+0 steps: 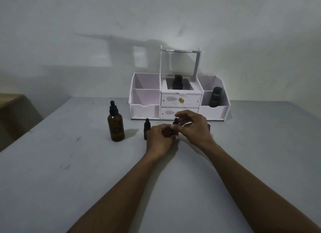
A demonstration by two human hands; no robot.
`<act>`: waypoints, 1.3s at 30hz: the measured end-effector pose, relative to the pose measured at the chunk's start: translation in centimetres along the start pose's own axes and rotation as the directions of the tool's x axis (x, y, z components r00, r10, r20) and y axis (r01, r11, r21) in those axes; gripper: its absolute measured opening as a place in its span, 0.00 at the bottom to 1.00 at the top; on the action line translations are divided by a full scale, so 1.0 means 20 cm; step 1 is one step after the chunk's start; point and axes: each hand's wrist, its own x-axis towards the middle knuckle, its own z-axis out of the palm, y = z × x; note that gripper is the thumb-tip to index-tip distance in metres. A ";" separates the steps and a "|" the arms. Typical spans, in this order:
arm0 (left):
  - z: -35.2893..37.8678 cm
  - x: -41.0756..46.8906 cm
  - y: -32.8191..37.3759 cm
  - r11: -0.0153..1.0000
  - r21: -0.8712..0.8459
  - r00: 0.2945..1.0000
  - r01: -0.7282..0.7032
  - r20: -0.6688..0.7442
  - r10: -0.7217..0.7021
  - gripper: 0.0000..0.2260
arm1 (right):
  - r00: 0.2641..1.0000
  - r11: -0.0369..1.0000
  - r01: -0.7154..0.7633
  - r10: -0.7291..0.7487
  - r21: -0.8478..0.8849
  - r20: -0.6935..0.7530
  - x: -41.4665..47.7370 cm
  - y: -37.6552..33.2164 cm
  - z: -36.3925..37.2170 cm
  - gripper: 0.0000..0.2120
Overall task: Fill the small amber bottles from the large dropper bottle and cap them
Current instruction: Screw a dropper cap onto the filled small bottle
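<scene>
- The left hand (159,138) is curled around the body of a small amber bottle (174,132), holding it upright just above or on the worktop (69,163); which of the two cannot be told.
- The right hand (194,126) reaches over from the right, thumb and fingertips (177,114) loosely pinched beside the bottle's black dropper cap (176,121); whether they actually touch the cap is unclear.
- A second small bottle (146,129), capped with a black dropper, stands upright just to the left of the left hand, partly hidden by it.
- The large dropper bottle (115,125), amber with its black dropper top on, stands upright further left, apart from both hands.
- A white organiser (144,109) with drawers sits at the back of the worktop against the wall.
- A dark container (215,97) marked "Kahf" stands in the organiser's right compartment, and another dark bottle (177,82) in the middle tray.
</scene>
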 end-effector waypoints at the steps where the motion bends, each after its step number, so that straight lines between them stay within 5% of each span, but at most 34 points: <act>1: 0.00 0.00 0.00 1.000 0.001 1.000 0.002 0.000 -0.002 0.13 | 1.000 1.000 0.007 -0.007 0.010 0.001 0.00 0.00 0.00 0.18; 39: -0.01 -0.03 0.02 1.000 -0.002 1.000 0.001 0.009 -0.001 0.14 | 0.996 0.992 -0.085 0.088 0.095 -0.030 -0.01 -0.01 0.00 0.10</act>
